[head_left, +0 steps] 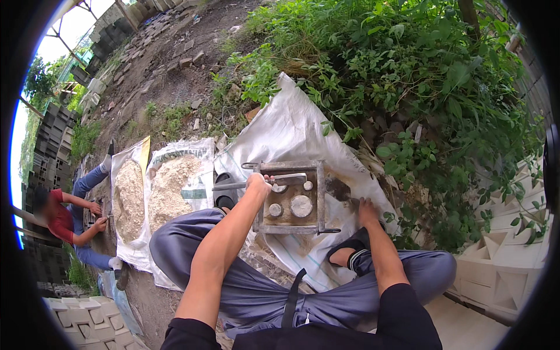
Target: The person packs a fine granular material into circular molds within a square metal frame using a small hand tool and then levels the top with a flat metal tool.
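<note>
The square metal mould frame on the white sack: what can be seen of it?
The square metal mould frame is grey and mortar-stained, with handles jutting from its corners. It lies flat on the white woven sack between the person's feet. Inside show pale round cores amid brownish mix. The left hand rests on its left edge, holding a flat bar across the top.

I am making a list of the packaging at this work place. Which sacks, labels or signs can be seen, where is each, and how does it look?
White woven sack: spread flat under the metal mould, plain, dusty.
Opened sack with green printed band: left of the mould, holding a pile of pale sandy mix.
Opened sack with yellow edge: further left, near the other person, also heaped with pale mix.
No signs or screens are in view.
</note>
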{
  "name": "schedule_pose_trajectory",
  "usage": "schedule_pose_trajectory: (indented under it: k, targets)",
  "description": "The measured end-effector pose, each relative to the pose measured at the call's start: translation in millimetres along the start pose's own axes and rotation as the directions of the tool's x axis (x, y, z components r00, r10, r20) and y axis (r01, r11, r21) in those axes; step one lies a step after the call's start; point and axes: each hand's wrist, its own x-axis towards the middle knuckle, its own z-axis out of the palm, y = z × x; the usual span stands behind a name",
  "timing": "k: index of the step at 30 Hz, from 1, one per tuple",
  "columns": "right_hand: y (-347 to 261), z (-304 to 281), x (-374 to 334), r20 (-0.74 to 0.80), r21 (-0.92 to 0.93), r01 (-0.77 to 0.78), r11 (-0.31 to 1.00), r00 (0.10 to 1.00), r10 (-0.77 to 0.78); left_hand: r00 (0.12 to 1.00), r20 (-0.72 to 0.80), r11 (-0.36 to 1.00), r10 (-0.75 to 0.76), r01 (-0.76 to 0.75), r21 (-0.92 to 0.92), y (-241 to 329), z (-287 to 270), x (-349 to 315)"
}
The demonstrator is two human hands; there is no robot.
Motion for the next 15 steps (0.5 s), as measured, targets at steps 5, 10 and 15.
schedule_pose_trajectory:
  k: [5, 10, 15]
  targets:
    - [-10.9, -58.0, 3.7, -0.047, 0.114, 0.006, 0.993, 0.999, -0.001, 0.987, -0.154, 0.998, -0.041, 0.049, 0.049, 18.5, -23.7, 43.8]
    - [-33.6, -146.5, -37.2, 0.315, 0.66, -0.33, 0.674, 0.937, 0.151, 0.959, -0.259, 0.991, 0.118, -0.099, 0.086, 33.2, -11.6, 4.6]
    - [-93.6, -187.0, -67.1, 0.098, 0.928, -0.115, 0.354, 0.993, 0.066, 0.967, -0.21, 0.883, 0.147, -0.033, 0.468, 54.8, 11.1, 15.6]
